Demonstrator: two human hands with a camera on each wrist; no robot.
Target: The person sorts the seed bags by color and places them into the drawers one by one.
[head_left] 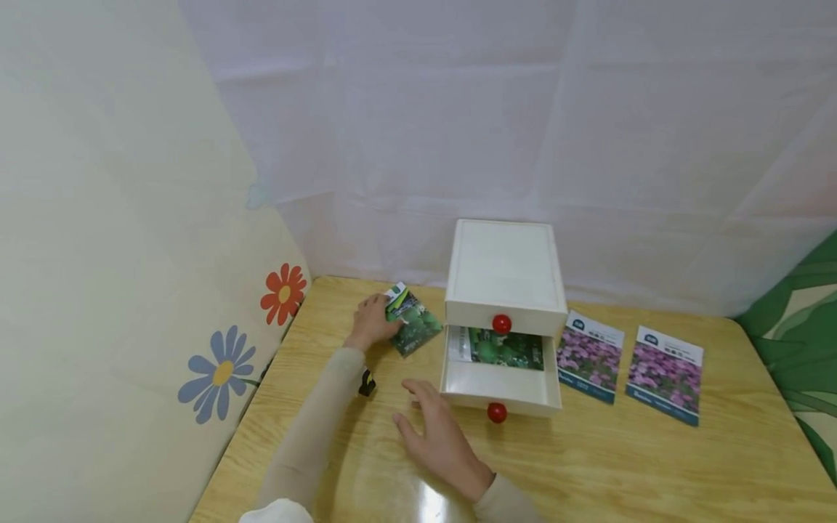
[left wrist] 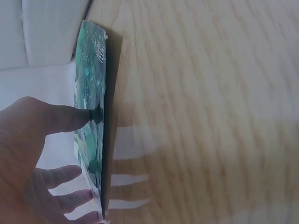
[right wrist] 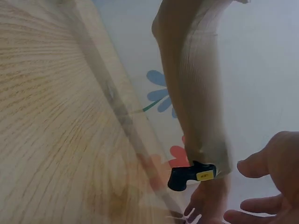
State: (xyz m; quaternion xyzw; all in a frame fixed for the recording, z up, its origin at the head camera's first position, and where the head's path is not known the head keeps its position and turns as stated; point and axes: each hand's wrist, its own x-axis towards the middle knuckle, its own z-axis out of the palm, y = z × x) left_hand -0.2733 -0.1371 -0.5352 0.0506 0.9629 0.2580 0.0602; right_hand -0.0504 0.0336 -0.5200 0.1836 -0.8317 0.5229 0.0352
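Note:
A green seed packet (head_left: 413, 323) lies at a slant on the table, left of the white drawer unit (head_left: 506, 261). Over its left side is my left hand (head_left: 375, 319); in the left wrist view the thumb (left wrist: 70, 118) touches the packet (left wrist: 91, 79), and the spread fingers reach toward its far end. My right hand (head_left: 437, 439) hovers in front of the unit's lower left corner, fingers apart and holding nothing. The lower drawer (head_left: 500, 387) is pulled out, with another green packet (head_left: 506, 349) lying inside toward the back. Above it, the upper drawer is closed.
Two packets with purple flowers, one (head_left: 591, 356) close to the unit and one (head_left: 665, 374) farther right, lie on the wooden table (head_left: 628, 465). Red knobs (head_left: 497, 412) stick out from both drawers. A pale cloth wall (head_left: 405, 131) stands behind, and a flower-printed wall (head_left: 131, 254) borders the left.

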